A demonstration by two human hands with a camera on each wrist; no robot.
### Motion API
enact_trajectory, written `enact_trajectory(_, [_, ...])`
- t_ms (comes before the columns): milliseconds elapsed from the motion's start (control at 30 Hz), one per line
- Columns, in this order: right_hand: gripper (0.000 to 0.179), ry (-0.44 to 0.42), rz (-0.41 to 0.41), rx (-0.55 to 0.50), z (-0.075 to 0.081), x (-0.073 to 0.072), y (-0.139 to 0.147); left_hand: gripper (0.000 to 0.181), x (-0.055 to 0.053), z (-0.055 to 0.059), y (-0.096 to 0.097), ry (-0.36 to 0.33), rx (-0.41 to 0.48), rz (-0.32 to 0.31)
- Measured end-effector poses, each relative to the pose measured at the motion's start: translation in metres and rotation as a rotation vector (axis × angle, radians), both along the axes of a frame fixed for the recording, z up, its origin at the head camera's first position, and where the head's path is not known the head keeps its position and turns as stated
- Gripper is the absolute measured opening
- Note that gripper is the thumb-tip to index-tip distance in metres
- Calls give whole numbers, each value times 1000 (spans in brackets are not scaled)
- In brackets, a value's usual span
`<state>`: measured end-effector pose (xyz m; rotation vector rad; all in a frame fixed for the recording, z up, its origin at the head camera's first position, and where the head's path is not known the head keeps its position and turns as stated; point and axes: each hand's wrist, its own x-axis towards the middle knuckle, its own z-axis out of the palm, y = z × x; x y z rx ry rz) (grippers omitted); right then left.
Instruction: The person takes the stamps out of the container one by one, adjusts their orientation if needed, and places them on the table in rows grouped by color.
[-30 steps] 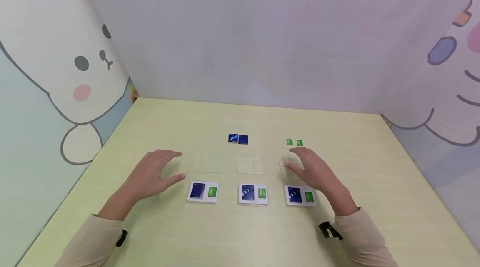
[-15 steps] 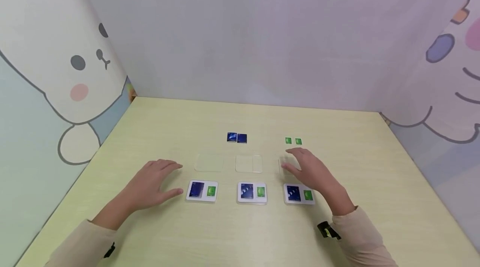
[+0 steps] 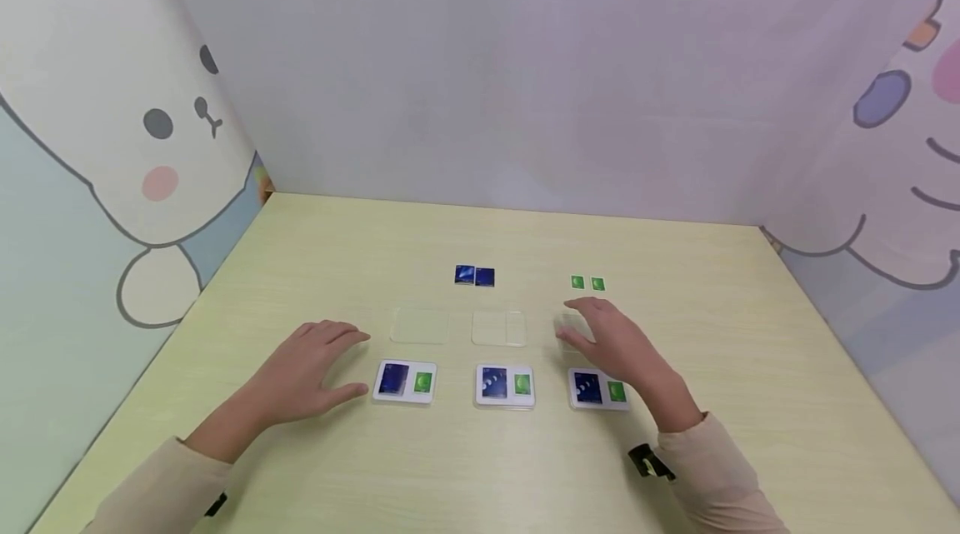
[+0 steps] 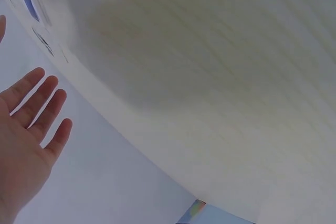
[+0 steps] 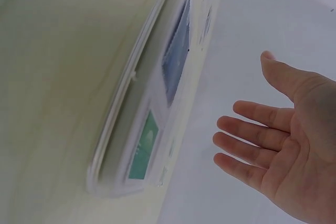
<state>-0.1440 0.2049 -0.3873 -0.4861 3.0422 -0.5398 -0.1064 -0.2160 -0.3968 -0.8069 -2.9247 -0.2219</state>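
My left hand [image 3: 303, 371] hovers at the left end of the front row, fingers spread and nothing held. Right beside its thumb lies a white rectangular case [image 3: 379, 394] bearing a dark blue stamp [image 3: 393, 379] and a green stamp [image 3: 423, 382]. Over on the right, my right hand [image 3: 618, 342] is also loose, its fingers above a clear plastic cover [image 3: 567, 322] that it partly hides. Just below that hand is another white case [image 3: 600, 402], with a moon-phase stamp [image 5: 176, 61] and a green stamp [image 5: 144, 148]. A third such case [image 3: 506, 402] lies between them.
Behind the cases lie two more clear covers, one left [image 3: 420, 326] and one in the middle [image 3: 489, 328]. Farther back are two dark blue stamps [image 3: 484, 276] and two small green stamps [image 3: 597, 283]. Fabric walls [image 3: 495, 76] stand around the table's back and sides.
My left hand has come nearer to me, its thumb now beside the left case. The right hand has drifted slightly left. The cases, covers and stamps stay in place.
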Motion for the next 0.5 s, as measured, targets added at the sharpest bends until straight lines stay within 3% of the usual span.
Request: enact_trajectory(500, [54,-14,4,4,0,1,-13,62,1,2,4,16,-5,-27])
